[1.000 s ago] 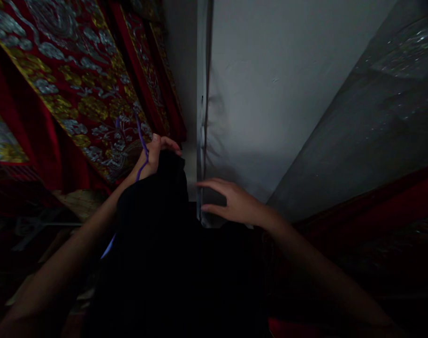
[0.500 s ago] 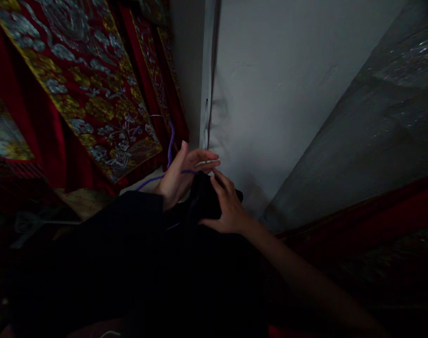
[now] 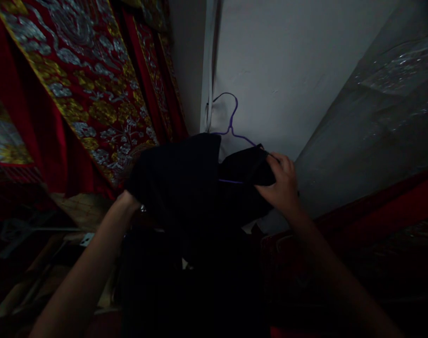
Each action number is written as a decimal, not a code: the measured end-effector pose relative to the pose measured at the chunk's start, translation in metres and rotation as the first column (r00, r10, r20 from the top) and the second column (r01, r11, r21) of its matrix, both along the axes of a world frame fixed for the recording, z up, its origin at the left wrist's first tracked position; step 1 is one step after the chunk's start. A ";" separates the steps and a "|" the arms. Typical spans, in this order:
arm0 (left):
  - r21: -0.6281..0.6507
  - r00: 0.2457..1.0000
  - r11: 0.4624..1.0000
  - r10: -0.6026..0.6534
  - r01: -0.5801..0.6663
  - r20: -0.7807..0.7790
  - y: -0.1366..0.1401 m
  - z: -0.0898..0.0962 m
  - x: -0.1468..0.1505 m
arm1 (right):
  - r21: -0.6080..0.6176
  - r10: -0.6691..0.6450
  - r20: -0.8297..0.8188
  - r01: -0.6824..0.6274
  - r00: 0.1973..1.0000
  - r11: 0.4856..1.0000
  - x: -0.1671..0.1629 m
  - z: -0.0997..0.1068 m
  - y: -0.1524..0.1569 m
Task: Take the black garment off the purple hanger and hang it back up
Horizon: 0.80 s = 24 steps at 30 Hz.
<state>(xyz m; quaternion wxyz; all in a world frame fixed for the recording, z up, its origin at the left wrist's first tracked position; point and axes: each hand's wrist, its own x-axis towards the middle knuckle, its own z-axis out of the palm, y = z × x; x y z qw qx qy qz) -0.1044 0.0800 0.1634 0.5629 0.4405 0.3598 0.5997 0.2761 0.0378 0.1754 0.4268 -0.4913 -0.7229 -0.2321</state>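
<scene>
A dark garment [image 3: 186, 178] is draped partly over a purple hanger [image 3: 231, 131]. The hook of the hanger points up in front of the pale wall, and its lower bar shows through a gap in the cloth. My right hand [image 3: 283, 183] is closed on the garment's right shoulder, near that end of the hanger. My left hand [image 3: 130, 201] reaches into or behind the cloth on the left. Its fingers are hidden there, so their grip does not show.
Red cloth hangings [image 3: 101, 94] with gold and silver embroidery hang at the left. A pale strip or cord [image 3: 210, 61] runs down the pale wall [image 3: 287, 61]. Clear plastic sheeting [image 3: 376, 117] covers the right side, above a red band [image 3: 383, 211]. The lower area is very dark.
The hanger has swung upright into the middle, its hook now by the wall strip. My hands have moved apart, the left now under the cloth and the right out to the garment's shoulder.
</scene>
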 end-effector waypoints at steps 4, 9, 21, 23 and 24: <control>-0.010 0.991 0.991 -0.132 0.133 0.033 -0.016 -0.035 -0.001 | -0.064 -0.068 -0.045 0.065 0.997 0.996 -0.004 0.023 0.022; -0.061 0.971 0.996 0.044 -0.060 -0.237 -0.032 -0.080 0.022 | -0.127 0.031 -0.052 -0.037 0.998 0.991 -0.033 0.040 0.038; -0.207 0.958 0.962 0.123 -0.179 -0.259 -0.082 -0.127 0.075 | -0.143 0.081 -0.693 -0.246 0.717 0.959 -0.094 -0.086 -0.017; -0.303 0.963 0.937 0.102 -0.177 -0.248 -0.090 -0.131 0.075 | -0.350 -0.087 -0.817 -0.370 0.571 0.860 -0.117 -0.122 -0.012; -0.338 0.969 0.927 0.090 -0.166 -0.231 -0.093 -0.132 0.075 | -0.413 -0.156 -0.826 -0.392 0.542 0.822 -0.126 -0.137 -0.007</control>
